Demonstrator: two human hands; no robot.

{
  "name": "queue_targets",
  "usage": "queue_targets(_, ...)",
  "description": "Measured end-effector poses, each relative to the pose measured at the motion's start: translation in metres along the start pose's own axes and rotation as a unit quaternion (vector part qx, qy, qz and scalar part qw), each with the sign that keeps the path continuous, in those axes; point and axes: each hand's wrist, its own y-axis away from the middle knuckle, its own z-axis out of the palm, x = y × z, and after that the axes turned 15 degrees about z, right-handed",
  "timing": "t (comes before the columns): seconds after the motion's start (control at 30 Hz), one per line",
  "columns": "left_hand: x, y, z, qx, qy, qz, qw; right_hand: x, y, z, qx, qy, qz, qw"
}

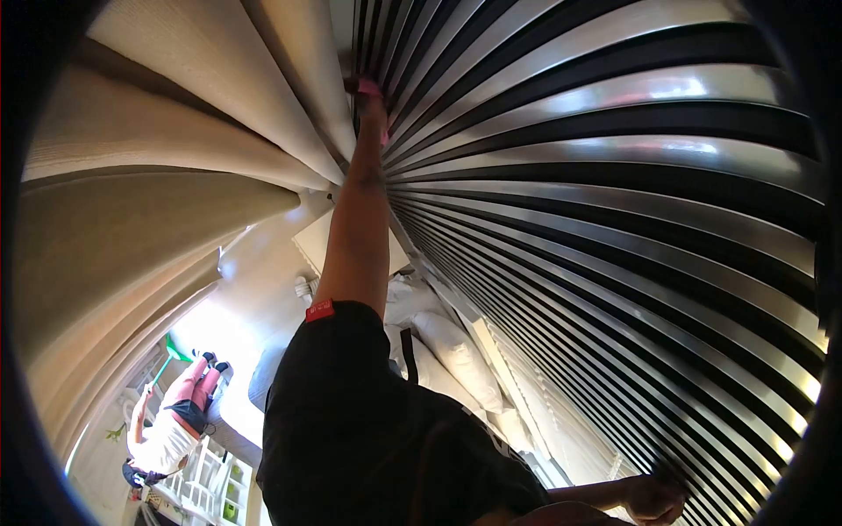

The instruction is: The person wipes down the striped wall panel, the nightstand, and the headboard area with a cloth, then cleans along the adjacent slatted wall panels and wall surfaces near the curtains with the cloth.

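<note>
My left arm stretches away to the top of the view, and my left hand (pixel 374 109) is closed around a pink cloth (pixel 369 87). It presses against the narrow end of a wall of shiny metal slats (pixel 614 167) with dark gaps between them. Beige curtains (pixel 202 79) hang close beside that hand. At the lower right, my right hand (pixel 653 501) is closed in a fist right by the slats. What it grips, if anything, is hidden in a dark blur.
Another person (pixel 171 430) stands in the bright area at lower left, holding a green-handled tool (pixel 162 373). White cushions (pixel 456 351) lie behind my arm. A white shelf unit (pixel 206 482) stands near the other person.
</note>
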Motion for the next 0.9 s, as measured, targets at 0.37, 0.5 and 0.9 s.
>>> queue_targets(0.37, 0.220, 0.076, 0.030, 0.159, -0.136, 0.378, 0.902, 0.005, -0.003, -0.004, 0.005, 0.039, -0.042, 0.998)
queue_targets(0.5, 0.274, 0.093, 0.032, 0.082, 0.088, 0.323, 0.939, 0.002, 0.000, 0.000, 0.019, 0.011, -0.010, 1.000)
queue_targets(0.9, 0.053, 0.087, 0.004, -0.071, -0.141, 0.025, 0.987, 0.041, 0.000, -0.057, 0.069, 0.161, 0.027, 0.984)
